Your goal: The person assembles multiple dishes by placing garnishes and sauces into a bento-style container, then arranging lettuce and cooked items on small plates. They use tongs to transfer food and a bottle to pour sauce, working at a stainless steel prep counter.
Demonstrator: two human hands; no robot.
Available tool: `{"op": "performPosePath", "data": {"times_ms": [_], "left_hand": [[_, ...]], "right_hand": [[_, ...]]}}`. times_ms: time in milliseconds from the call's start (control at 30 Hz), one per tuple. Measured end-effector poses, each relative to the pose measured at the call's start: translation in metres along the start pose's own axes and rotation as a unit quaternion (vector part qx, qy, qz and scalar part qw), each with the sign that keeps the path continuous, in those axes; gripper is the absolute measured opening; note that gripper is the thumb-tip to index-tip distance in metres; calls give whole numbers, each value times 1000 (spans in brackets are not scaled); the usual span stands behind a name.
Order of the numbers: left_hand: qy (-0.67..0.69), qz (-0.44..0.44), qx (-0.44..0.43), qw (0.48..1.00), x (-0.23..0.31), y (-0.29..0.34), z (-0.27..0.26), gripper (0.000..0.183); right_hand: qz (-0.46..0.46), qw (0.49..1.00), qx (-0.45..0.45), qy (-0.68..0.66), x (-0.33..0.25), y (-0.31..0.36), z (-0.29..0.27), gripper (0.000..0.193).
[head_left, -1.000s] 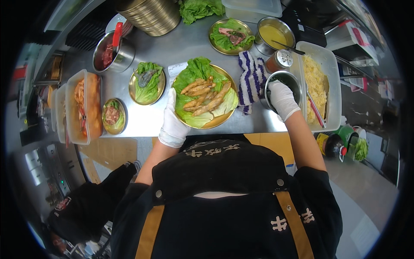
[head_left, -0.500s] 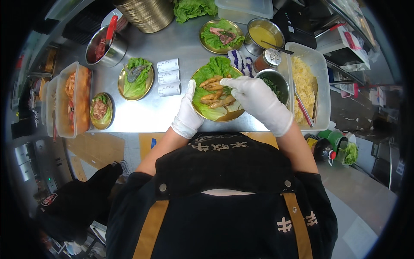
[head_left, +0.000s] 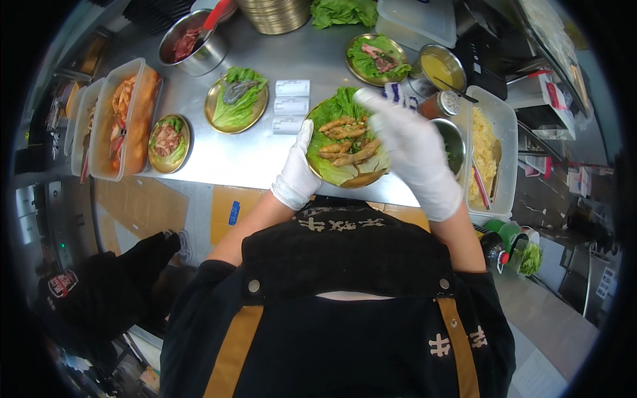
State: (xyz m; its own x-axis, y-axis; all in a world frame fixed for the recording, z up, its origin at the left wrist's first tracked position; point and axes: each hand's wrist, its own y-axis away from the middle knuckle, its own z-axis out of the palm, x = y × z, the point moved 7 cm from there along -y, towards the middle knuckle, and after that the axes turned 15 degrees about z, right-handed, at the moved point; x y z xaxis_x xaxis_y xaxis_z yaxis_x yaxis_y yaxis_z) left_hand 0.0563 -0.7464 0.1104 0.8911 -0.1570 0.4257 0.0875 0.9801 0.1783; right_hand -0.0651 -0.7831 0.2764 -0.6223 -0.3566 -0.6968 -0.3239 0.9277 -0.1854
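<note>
A round brass plate (head_left: 363, 180) lined with lettuce (head_left: 345, 99) lies in front of me. Tan, finger-like pieces of food (head_left: 355, 156) lie on the leaves, with green bits among them. My left hand (head_left: 298, 171), in a white glove, grips the plate's left rim, thumb along the edge. Over the plate's right side hovers my gloved right hand (head_left: 418, 159), its fingers smeared by motion. Beside it, partly covered by the hand, is a metal bowl of chopped greens (head_left: 455, 146).
Paper slips (head_left: 292, 106) lie beside a plate with grey food (head_left: 235, 99). Farther left are a small meat plate (head_left: 169, 144), a tub of orange food (head_left: 126, 119) and a meat pot (head_left: 199, 56). On the right stand a shaker (head_left: 441, 104), yellow sauce (head_left: 438, 69) and a shredded-food tub (head_left: 486, 152).
My right hand has moved off the food pieces toward the right and blurs. More green bits show on the pieces. The whole view has shifted; my left hand stays at the plate.
</note>
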Motion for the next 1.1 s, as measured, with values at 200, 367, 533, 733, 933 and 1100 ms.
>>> {"op": "performPosePath", "data": {"times_ms": [200, 367, 533, 733, 933, 1100], "left_hand": [[5, -7, -9, 1000, 42, 9, -7, 64], [10, -5, -45, 999, 91, 9, -18, 64], [-6, -54, -82, 995, 134, 13, -5, 67], [-12, -73, -120, 990, 161, 8, 10, 73], [-142, -35, -80, 986, 190, 1, -44, 81], [-114, -21, 108, 987, 205, 42, -133, 40]], "right_hand": [[-43, 998, 32, -11, -41, -2, 14, 26], [101, 987, 80, -97, -19, -4, 28, 30], [284, 923, -71, -250, 23, 19, 85, 26], [418, 743, -51, -520, 43, 39, 139, 16], [303, 794, 59, -523, 53, -74, 10, 13], [178, 813, 140, -537, 81, -215, -120, 15]]}}
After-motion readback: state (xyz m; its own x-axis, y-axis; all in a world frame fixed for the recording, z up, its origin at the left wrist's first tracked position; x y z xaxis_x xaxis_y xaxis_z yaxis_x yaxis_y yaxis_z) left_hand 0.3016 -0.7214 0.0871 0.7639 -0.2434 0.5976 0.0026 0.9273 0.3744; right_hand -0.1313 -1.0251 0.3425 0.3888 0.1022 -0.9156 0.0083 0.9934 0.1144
